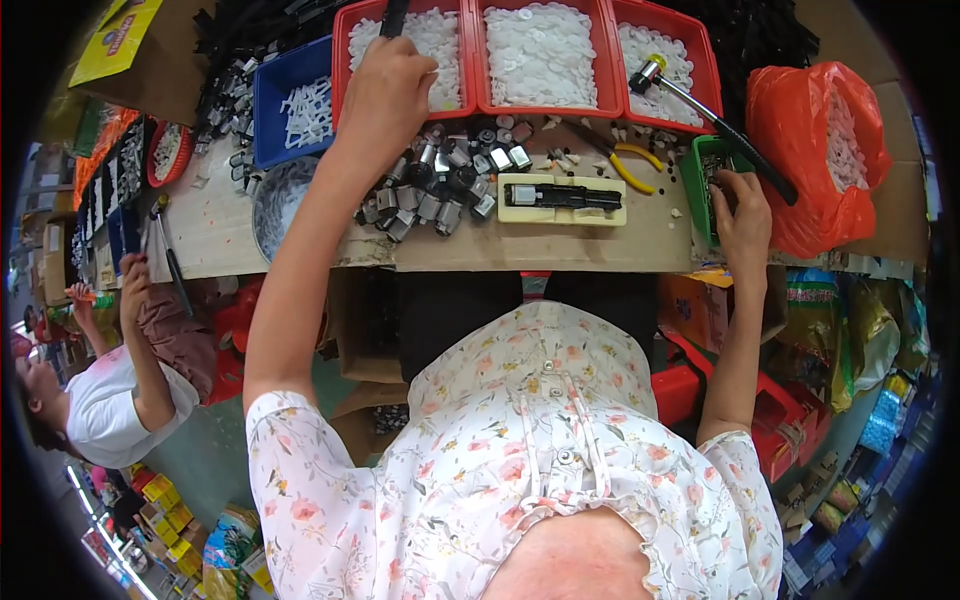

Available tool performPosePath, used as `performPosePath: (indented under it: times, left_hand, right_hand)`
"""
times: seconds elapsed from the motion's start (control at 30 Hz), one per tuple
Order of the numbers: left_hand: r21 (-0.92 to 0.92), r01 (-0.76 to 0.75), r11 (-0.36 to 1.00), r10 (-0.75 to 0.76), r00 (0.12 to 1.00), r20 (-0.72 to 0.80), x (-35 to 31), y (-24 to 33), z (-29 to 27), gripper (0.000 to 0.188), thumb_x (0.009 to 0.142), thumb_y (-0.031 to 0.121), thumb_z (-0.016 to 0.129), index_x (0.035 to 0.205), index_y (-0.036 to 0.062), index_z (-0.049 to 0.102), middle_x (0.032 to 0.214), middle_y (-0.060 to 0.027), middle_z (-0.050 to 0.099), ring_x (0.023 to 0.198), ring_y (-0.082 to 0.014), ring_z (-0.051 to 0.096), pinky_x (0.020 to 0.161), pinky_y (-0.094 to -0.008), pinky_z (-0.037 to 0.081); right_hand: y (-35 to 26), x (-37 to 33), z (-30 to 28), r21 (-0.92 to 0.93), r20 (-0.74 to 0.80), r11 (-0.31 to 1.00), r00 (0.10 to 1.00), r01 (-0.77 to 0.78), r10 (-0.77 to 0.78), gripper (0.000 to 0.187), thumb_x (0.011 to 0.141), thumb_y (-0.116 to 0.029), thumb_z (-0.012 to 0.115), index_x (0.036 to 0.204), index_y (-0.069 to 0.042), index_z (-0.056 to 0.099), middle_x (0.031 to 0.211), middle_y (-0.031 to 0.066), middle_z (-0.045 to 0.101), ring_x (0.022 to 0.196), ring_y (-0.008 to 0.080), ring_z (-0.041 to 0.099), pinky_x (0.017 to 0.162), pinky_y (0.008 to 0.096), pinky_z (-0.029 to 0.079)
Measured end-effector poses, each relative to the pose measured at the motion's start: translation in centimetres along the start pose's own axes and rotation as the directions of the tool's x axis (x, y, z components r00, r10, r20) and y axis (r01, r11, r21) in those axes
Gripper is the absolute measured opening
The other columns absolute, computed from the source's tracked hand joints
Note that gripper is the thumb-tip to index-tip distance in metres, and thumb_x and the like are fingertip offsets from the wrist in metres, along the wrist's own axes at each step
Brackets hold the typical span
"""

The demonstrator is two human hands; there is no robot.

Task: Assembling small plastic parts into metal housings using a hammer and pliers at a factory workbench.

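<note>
My left hand [388, 85] is raised over the red bin [470, 60] at the far left of the row, its fingers closed around a long black plastic part [394, 18] that points away from me. White plastic pieces [432, 42] fill that bin. On the right, my right hand [743, 218] dips its bent fingers into a green bin [700, 200] of small metal parts; the fingertips are partly hidden among them. Between my hands a cream block [562, 217] cradles a black part with a silver end [560, 196].
Several silver-and-black pieces [435, 205] lie heaped left of the block. Yellow-handled pliers [637, 170] lie behind it. A black-handled hammer [735, 140] leans across a red bin and the green one. A red plastic bag [790, 215] stands far right. Another person [125, 405] works at left.
</note>
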State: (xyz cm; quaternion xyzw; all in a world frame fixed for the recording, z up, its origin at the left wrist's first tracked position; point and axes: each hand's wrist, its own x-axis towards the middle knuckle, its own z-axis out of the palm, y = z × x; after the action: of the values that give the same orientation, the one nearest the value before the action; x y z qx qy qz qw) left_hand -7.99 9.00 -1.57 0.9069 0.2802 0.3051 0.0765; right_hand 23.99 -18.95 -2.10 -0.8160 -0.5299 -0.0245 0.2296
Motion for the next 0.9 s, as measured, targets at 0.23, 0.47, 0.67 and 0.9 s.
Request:
performPosePath:
  times: [0.23, 0.47, 0.67, 0.9]
  left_hand:
    - [0.205, -0.09, 0.975, 0.063, 0.989, 0.134, 1.6, -1.6, 2.0, 0.008, 0.076, 0.004, 0.064, 0.075, 0.0002, 0.07, 0.085, -0.0142, 0.063, 0.093, -0.0326, 0.058, 0.082, -0.0426, 0.051]
    - [0.271, -0.119, 0.955, 0.082, 0.986, 0.145, 1.7, -1.0, 2.3, 0.005, 0.073, 0.0, 0.062, 0.075, 0.0002, 0.066, 0.085, -0.014, 0.062, 0.091, -0.0331, 0.058, 0.078, -0.0426, 0.051]
    - [0.338, -0.218, 0.916, 0.194, 0.976, 0.103, 1.9, -1.3, 2.5, 0.009, 0.07, -0.003, 0.059, 0.079, 0.0009, 0.059, 0.083, -0.0155, 0.06, 0.09, -0.035, 0.057, 0.075, -0.0438, 0.05]
    - [-0.058, 0.141, 0.988, -0.142, 0.99, -0.014, 1.8, 1.2, -0.3, 0.009, 0.087, 0.007, 0.063, 0.091, -0.0011, 0.061, 0.077, -0.0166, 0.067, 0.07, -0.0323, 0.065, 0.063, -0.038, 0.05]
  right_hand:
    - [0.1, 0.7, 0.7, -0.035, 0.024, 0.999, 0.999, 0.027, -0.027, 0.011, 0.085, -0.006, 0.067, 0.094, 0.002, 0.066, 0.088, 0.0158, 0.063, 0.078, 0.0333, 0.063, 0.069, 0.0394, 0.047]
    - [0.5, 0.7, 0.8, 0.019, -0.031, 0.998, 0.998, -0.062, 0.063, 0.01, 0.084, -0.007, 0.065, 0.09, 0.001, 0.066, 0.087, 0.0185, 0.064, 0.083, 0.0376, 0.064, 0.073, 0.0446, 0.048]
    - [1.8, 1.1, 1.6, -0.055, -0.047, 0.998, 0.999, 0.012, -0.015, 0.015, 0.086, -0.013, 0.068, 0.096, -0.001, 0.067, 0.085, 0.015, 0.064, 0.074, 0.031, 0.062, 0.068, 0.0405, 0.047]
    - [1.8, 1.7, 2.1, -0.067, -0.065, 0.998, 0.998, -0.011, 0.007, 0.018, 0.086, -0.014, 0.068, 0.098, 0.0, 0.068, 0.082, 0.0157, 0.066, 0.069, 0.0291, 0.061, 0.065, 0.0388, 0.047]
